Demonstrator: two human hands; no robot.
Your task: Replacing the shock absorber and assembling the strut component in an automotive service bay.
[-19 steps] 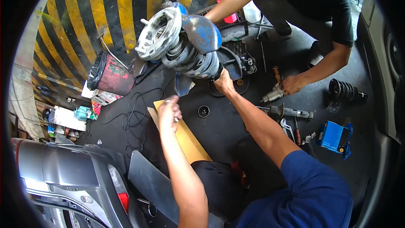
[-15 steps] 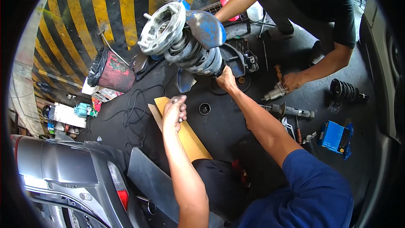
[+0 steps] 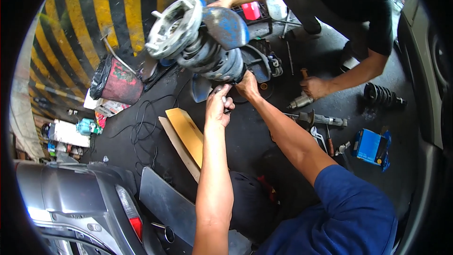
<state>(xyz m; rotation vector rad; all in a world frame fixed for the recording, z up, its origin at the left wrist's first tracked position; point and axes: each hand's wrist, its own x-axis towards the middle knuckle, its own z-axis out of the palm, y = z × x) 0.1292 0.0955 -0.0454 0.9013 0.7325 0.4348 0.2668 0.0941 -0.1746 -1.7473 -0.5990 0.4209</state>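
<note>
A strut with its coil spring [image 3: 214, 59] and pale top mount [image 3: 174, 27] sits at the top centre, tilted, between blue worn plates [image 3: 226, 27] of what looks like a spring compressor. My right hand [image 3: 247, 86] is wrapped round the strut's dark lower end. Just left of it, my left hand [image 3: 219, 105] is closed, its fingertips close to the underside of the spring; a small dark thing shows in its fist, too hidden to name. Across from me, a co-worker's one hand [image 3: 222, 3] reaches behind the compressor. The co-worker's other hand [image 3: 314, 88] holds an impact wrench [image 3: 301, 100] near the floor.
A second coil-spring strut [image 3: 382, 95], a bare shock absorber [image 3: 325, 119], pliers [image 3: 318, 137], a screwdriver [image 3: 330, 146] and a blue box [image 3: 369, 146] lie at right. Left are a red bucket [image 3: 123, 81], a cable [image 3: 137, 127], a cardboard box [image 3: 184, 132] and a grey bumper [image 3: 75, 189].
My left hand has moved up and right to the strut's lower end, hiding the black ring on the floor. The co-worker's wrench hand has shifted slightly. My right hand keeps its grip.
</note>
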